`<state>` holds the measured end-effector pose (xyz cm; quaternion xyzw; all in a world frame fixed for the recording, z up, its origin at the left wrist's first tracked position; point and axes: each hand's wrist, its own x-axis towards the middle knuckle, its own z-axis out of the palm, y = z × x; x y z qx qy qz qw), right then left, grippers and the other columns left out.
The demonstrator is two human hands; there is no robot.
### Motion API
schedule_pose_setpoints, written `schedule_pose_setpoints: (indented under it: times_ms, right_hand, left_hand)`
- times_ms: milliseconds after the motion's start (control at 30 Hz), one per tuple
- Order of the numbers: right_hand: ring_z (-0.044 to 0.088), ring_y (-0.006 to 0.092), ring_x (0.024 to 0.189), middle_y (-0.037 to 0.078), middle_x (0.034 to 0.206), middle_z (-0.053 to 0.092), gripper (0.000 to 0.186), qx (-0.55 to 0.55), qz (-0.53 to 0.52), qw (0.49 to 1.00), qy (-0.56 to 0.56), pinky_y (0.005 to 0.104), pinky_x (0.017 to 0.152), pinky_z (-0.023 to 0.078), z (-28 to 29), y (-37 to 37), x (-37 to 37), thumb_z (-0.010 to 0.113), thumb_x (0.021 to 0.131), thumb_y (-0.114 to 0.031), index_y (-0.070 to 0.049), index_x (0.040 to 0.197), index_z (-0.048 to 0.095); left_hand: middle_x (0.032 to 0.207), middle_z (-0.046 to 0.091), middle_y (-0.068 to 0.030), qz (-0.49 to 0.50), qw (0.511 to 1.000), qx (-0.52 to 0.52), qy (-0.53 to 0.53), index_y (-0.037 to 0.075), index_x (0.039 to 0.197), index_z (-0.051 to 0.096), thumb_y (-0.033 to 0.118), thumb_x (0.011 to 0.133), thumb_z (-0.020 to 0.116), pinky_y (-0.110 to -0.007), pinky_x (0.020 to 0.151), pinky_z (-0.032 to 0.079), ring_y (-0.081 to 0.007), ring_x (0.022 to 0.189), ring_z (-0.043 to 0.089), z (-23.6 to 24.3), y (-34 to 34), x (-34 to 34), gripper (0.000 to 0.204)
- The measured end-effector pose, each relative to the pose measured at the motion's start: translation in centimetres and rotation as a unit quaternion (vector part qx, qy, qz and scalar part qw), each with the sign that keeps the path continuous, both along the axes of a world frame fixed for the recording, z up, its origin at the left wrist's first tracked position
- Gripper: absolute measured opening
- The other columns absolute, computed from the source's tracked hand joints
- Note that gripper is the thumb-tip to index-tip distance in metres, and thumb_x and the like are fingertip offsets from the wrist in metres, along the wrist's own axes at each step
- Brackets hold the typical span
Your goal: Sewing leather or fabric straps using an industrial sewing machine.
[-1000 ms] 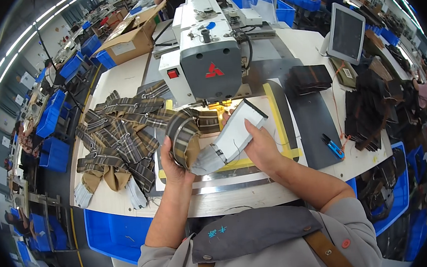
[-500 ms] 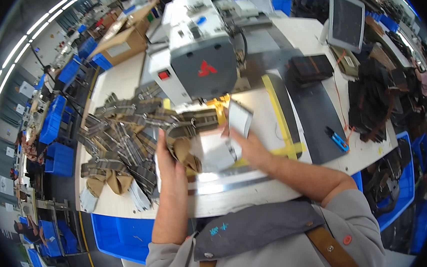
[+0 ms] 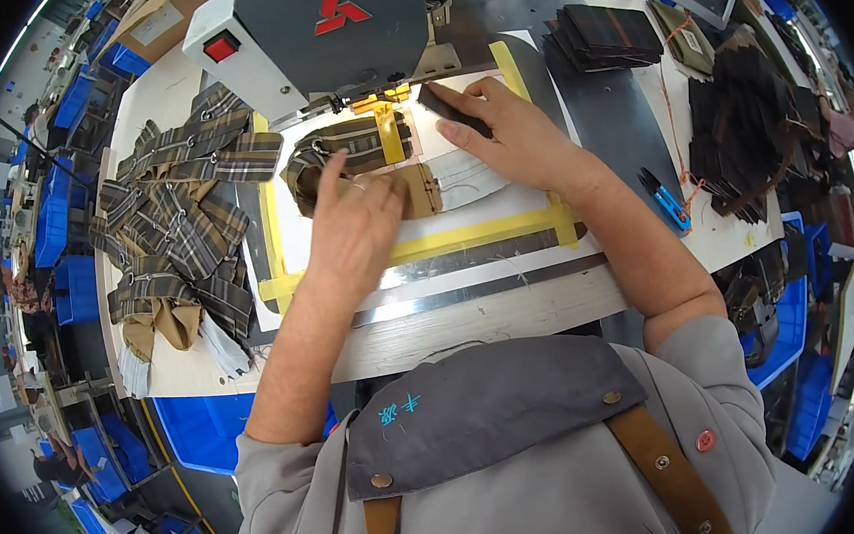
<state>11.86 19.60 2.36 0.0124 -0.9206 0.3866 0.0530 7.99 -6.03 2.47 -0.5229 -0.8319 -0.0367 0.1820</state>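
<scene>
My left hand [image 3: 358, 217] lies with its fingers apart over a plaid fabric strap [image 3: 352, 140], which loops round at its left end and shows a tan underside [image 3: 418, 189]. A white strip [image 3: 470, 181] runs from the tan part to beneath my right hand [image 3: 517, 134]. Between thumb and fingers, my right hand grips a dark flat strip [image 3: 455, 111], held up at a tilt beside the yellow clamp [image 3: 390, 134] of the sewing machine [image 3: 338, 33]. The clamp's foot rests over the strap's right end. Part of the strap is hidden under my left hand.
Several plaid straps [image 3: 182, 206] lie piled at left. Yellow tape [image 3: 425, 244] borders the white work plate. Stacked dark fabric pieces [image 3: 602, 37], blue thread snips [image 3: 665, 200] and a dark heap [image 3: 737, 132] are at right. A blue bin [image 3: 194, 431] stands below the table edge.
The view has moved closer to the plate. My left hand has gone from the strap's side to lying over it. My right hand now holds a dark strip up near the clamp.
</scene>
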Motion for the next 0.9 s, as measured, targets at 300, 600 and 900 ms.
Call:
schedule_pose_setpoints:
  times_ms: [300, 600, 900]
  right_hand:
    - [0.057, 0.0328, 0.123, 0.014, 0.124, 0.063, 0.043, 0.178, 0.089, 0.977, 0.079, 0.0427, 0.101, 0.051, -1.2, 1.7, -2.2, 0.072, 0.092, -0.048, -0.019, 0.123, 0.077]
    - [0.055, 0.0319, 0.128, 0.014, 0.127, 0.062, 0.041, 0.184, 0.146, 0.967, 0.097, 0.0414, 0.107, 0.048, -1.3, 1.3, -3.6, 0.08, 0.084, -0.038, -0.015, 0.118, 0.079]
    - [0.056, 0.0324, 0.126, 0.016, 0.126, 0.063, 0.04, 0.146, 0.12, 0.974, 0.127, 0.0419, 0.104, 0.05, -2.3, 1.1, -3.5, 0.08, 0.084, -0.037, -0.013, 0.115, 0.079]
  left_hand:
    - [0.094, 0.074, 0.0023, 0.009, 1.0, 0.006, -0.027, 0.017, 0.105, 0.078, 0.01, 0.086, 0.071, -0.046, 0.109, 0.042, -0.0146, 0.091, 0.07, -0.2, 0.5, -3.3, 0.022]
    - [0.075, 0.072, -0.0065, -0.061, 0.961, -0.011, -0.271, 0.01, 0.091, 0.079, 0.02, 0.086, 0.076, -0.043, 0.106, 0.043, -0.024, 0.078, 0.068, 2.1, -0.5, -4.3, 0.012]
    - [0.079, 0.072, -0.0074, 0.104, 0.955, 0.123, -0.249, 0.01, 0.091, 0.075, 0.022, 0.096, 0.067, -0.039, 0.067, 0.051, -0.0283, 0.071, 0.068, -1.0, 3.9, -5.7, 0.015]
